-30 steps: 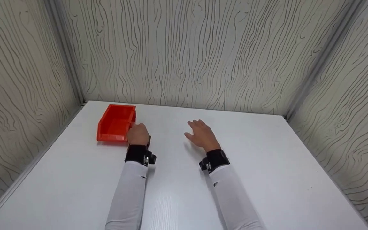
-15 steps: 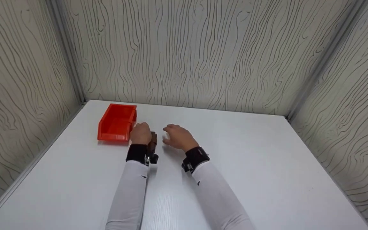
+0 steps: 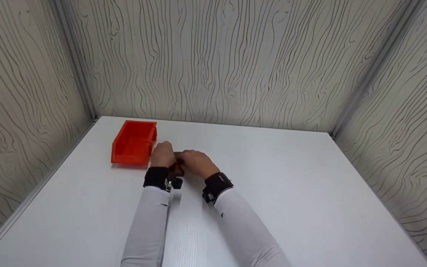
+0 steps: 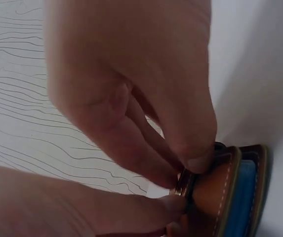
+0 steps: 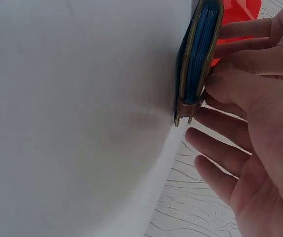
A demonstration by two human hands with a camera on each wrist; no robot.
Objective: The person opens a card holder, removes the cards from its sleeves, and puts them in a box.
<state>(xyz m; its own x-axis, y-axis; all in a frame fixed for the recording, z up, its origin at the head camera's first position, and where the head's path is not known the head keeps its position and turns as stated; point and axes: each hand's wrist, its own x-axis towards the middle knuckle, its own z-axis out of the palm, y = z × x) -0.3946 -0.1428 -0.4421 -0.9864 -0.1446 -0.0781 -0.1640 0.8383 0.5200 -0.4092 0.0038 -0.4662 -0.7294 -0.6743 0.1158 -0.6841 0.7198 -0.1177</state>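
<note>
A small brown leather card holder [image 4: 213,190] has pale edge stitching and blue layers inside. It stands on its edge on or just above the table, tilted. My left hand [image 3: 162,155] pinches it between thumb and fingers near its strap. From the other side my right hand [image 3: 198,163] meets it, thumb and forefinger at the strap [image 5: 188,109] side, the other fingers spread loosely. In the head view, the hands hide most of the card holder. A red open-front bin [image 3: 133,148] stands just left of my left hand.
The white table [image 3: 291,193] runs up to a back wall [image 3: 213,66] with a wood-line pattern. Side walls with the same pattern stand at left and right. Each wrist wears a black strap with a small camera [image 3: 176,183].
My right hand has moved left across the table to the card holder and now touches it. The left hand has turned slightly, bringing the card holder into view. The bin has not moved.
</note>
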